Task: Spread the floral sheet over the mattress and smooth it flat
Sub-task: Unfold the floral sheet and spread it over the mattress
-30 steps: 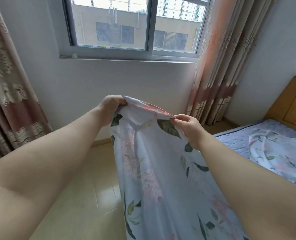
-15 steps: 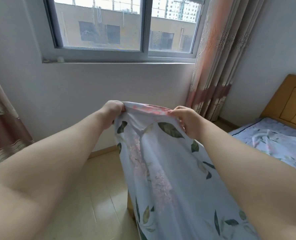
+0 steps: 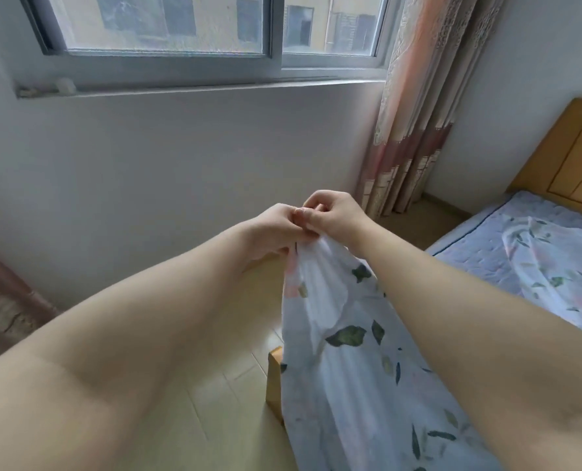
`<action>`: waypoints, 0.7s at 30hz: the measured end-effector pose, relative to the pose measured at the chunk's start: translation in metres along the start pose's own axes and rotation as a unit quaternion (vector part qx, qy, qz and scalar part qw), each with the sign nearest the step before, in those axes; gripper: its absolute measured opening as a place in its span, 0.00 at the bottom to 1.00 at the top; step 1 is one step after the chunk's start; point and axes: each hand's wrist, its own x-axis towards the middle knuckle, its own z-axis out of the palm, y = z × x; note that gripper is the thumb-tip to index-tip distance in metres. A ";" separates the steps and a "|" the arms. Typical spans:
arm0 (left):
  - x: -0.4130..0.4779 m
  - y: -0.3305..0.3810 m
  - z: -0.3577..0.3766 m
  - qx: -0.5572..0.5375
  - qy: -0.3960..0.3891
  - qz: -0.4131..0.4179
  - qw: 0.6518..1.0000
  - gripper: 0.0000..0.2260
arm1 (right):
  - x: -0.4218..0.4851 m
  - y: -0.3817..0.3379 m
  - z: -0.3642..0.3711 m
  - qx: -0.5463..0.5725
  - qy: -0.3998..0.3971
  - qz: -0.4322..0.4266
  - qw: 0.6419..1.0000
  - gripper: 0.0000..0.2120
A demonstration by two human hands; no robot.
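White floral sheet (image 3: 337,321), one, in left hand (image 3: 272,229), right hand (image 3: 337,215)

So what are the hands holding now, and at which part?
The left hand and the right hand both pinch the floral sheet at its bunched top edge.

no readable text anywhere, no labels, no brands, no numbers, no signs on any surface in view

Light: soft daylight from the window (image 3: 167,25), room evenly bright.
Shadows: I see only faint ones (under the sill (image 3: 197,88)).
Edges: wide-angle bowing; the near forearms (image 3: 112,351) look soft.
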 end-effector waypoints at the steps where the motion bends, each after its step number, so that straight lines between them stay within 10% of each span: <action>1: 0.007 -0.005 -0.005 0.009 0.012 -0.009 1.000 0.08 | 0.006 0.007 0.001 0.011 -0.010 0.015 1.000 0.06; 8: 0.073 -0.043 -0.059 -0.046 0.057 -0.091 0.993 0.10 | 0.066 0.082 -0.002 -0.138 -0.176 0.192 0.956 0.12; 12: 0.127 -0.069 -0.080 0.076 0.016 -0.199 0.977 0.08 | 0.123 0.116 -0.014 -0.271 -0.090 0.219 0.933 0.10; 17: 0.175 -0.081 -0.083 0.312 -0.140 -0.307 0.888 0.15 | 0.188 0.118 -0.001 -0.093 -0.063 0.185 0.976 0.13; 21: 0.215 -0.073 -0.065 0.140 -0.165 -0.230 0.949 0.21 | 0.222 0.108 0.015 -0.105 -0.166 0.111 0.974 0.10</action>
